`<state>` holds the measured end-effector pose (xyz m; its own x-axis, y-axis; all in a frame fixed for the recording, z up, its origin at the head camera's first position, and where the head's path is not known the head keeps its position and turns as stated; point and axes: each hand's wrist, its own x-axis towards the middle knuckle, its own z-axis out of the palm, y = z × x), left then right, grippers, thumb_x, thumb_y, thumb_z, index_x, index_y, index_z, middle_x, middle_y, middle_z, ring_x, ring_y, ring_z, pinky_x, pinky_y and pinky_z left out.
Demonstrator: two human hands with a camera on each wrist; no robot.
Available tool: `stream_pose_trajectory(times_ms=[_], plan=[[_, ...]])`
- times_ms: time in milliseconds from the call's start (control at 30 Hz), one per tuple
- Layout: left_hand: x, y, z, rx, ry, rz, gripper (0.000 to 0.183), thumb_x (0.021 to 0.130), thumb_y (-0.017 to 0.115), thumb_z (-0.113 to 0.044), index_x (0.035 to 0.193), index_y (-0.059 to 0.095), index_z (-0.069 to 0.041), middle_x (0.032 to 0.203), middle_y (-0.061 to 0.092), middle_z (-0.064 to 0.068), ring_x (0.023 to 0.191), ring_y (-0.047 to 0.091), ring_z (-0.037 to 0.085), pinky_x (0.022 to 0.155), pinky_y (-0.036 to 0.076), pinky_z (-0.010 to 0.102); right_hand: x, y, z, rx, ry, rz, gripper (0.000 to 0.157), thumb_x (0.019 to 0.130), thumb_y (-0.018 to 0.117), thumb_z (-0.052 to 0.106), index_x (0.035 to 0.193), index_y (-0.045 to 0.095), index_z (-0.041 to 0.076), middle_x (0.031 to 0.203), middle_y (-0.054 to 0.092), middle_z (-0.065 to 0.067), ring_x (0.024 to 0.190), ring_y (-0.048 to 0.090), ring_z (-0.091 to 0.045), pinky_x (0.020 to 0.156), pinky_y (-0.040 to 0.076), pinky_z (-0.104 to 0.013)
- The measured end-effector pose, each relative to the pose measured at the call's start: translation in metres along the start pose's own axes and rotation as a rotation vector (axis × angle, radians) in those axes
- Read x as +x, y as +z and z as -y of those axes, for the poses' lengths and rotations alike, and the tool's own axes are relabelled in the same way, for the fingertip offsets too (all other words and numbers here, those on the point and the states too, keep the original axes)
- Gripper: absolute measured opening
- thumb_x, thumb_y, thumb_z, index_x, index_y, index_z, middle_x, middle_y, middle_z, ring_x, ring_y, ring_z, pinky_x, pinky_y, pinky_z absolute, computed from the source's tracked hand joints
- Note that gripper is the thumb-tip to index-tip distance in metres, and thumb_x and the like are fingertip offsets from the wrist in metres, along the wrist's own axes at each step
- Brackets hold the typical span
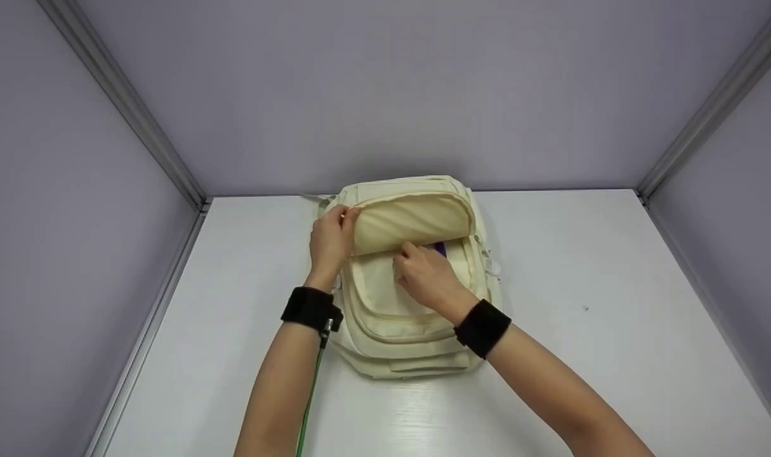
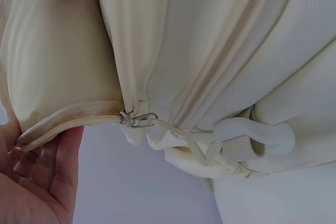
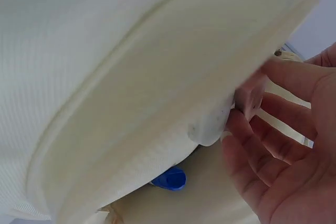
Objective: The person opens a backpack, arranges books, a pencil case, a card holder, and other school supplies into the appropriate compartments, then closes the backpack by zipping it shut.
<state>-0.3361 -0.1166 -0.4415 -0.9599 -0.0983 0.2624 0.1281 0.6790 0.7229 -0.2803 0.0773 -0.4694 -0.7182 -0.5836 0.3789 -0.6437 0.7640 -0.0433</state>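
Observation:
A cream backpack (image 1: 372, 355) lies on the white table with its front pocket unzipped. My left hand (image 1: 332, 243) pinches the left edge of the lifted pocket flap (image 1: 410, 222); in the left wrist view its fingers curl round the zipper-edged rim (image 2: 73, 116). At the pocket's mouth, the fingers of my right hand (image 1: 426, 276) are bent inward. In the right wrist view they pinch a small block, pinkish (image 3: 250, 95) at one end and whitish (image 3: 210, 128) at the other; its kind cannot be told. A blue-capped item (image 3: 170, 179) shows inside the pocket.
A metal zipper pull (image 2: 139, 120) and a white plastic clip (image 2: 257, 134) hang at the bag's side. Grey walls with metal corner posts (image 1: 131, 108) enclose the table (image 1: 569, 368). A green cable (image 1: 309, 406) runs along my left forearm from the black wristband (image 1: 309, 308).

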Motion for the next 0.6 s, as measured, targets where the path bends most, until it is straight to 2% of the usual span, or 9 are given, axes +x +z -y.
stream_pose_trajectory(times_ms=[333, 600], plan=[[0.0007, -0.0004, 0.0005, 0.006, -0.014, -0.008, 0.033, 0.1, 0.057, -0.038, 0.097, 0.07, -0.008, 0.073, 0.06, 0.005, 0.064, 0.054, 0.022, 0.06, 0.042, 0.039, 0.0021, 0.0045, 0.0015, -0.053, 0.042, 0.041, 0.016, 0.079, 0.08, 0.014, 0.088, 0.069, 0.005, 0.093, 0.057, -0.012, 0.077, 0.06, -0.031, 0.067, 0.051, -0.045], [0.0002, 0.0011, 0.0003, 0.007, -0.004, -0.007, 0.034, 0.1, 0.057, -0.039, 0.098, 0.07, -0.007, 0.072, 0.06, 0.005, 0.063, 0.054, 0.023, 0.06, 0.042, 0.04, -0.0029, -0.0006, 0.0026, -0.1, 0.035, -0.026, 0.016, 0.08, 0.08, 0.017, 0.092, 0.072, 0.011, 0.092, 0.059, -0.011, 0.074, 0.057, -0.033, 0.063, 0.048, -0.045]])
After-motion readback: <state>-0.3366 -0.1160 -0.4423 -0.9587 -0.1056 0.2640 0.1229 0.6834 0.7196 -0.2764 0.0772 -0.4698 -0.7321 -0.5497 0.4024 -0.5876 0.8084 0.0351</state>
